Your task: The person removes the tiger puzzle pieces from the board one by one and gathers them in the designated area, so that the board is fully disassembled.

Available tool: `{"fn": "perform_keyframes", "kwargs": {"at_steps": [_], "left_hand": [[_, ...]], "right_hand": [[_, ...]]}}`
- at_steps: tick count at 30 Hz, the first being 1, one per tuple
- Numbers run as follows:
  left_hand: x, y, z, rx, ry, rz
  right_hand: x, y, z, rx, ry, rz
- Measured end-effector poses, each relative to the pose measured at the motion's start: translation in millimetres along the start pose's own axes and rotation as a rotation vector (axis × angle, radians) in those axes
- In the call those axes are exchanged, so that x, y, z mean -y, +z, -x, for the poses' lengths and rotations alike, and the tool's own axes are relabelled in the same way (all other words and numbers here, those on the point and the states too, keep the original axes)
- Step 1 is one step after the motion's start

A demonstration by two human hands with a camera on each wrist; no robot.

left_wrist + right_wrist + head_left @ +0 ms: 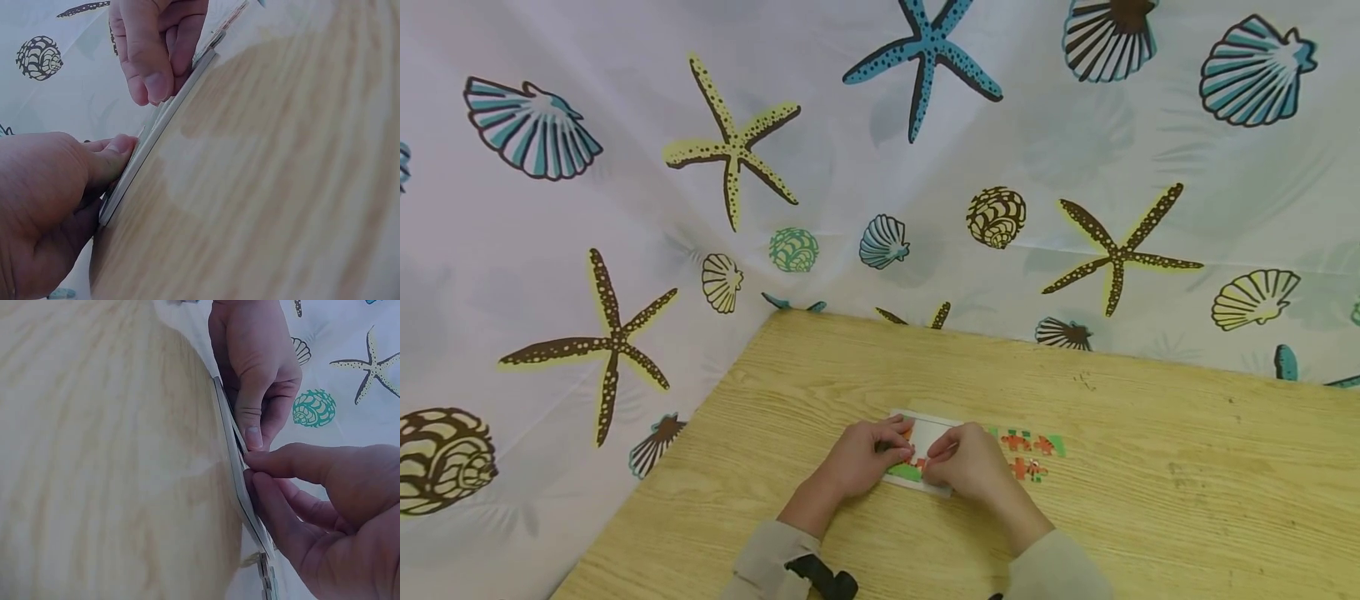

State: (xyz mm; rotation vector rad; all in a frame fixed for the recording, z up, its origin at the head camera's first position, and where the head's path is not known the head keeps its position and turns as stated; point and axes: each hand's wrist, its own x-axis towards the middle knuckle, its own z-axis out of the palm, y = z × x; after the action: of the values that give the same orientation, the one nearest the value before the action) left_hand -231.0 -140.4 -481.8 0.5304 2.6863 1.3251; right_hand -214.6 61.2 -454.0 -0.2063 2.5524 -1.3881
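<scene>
Wood-grain tabletop point(1165, 467) bears a part-filled white puzzle tray point(928, 430); the left hand point(863, 454) rests loose-fingered on it, the right hand point(967, 463) seemingly pinches a red jigsaw piece point(921, 463), probably mid-fitting, which calls for careful alignment, then pressing flat

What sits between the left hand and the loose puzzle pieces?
The white puzzle tray, with the right hand over its right side; the head view shows this.

No text, label, brand or number could be read in any view. Faint dark marks point(1084, 381) on the counter point(1150, 433) were too small and blurred to make out, and the cloth point(625, 208) bore only printed starfish point(929, 46) and shells point(996, 217).
</scene>
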Motion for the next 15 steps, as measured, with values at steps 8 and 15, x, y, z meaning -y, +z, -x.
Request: {"fn": "perform_keyframes", "kwargs": {"at_steps": [8, 15], "left_hand": [[0.2, 1.9, -0.4, -0.001, -0.002, 0.001], [-0.3, 1.1, 0.2, -0.007, -0.006, -0.004]], "right_hand": [[-5.2, -1.9, -1.4, 0.043, 0.045, -0.213], [-7.2, -2.7, -1.0, 0.054, 0.084, -0.338]]}}
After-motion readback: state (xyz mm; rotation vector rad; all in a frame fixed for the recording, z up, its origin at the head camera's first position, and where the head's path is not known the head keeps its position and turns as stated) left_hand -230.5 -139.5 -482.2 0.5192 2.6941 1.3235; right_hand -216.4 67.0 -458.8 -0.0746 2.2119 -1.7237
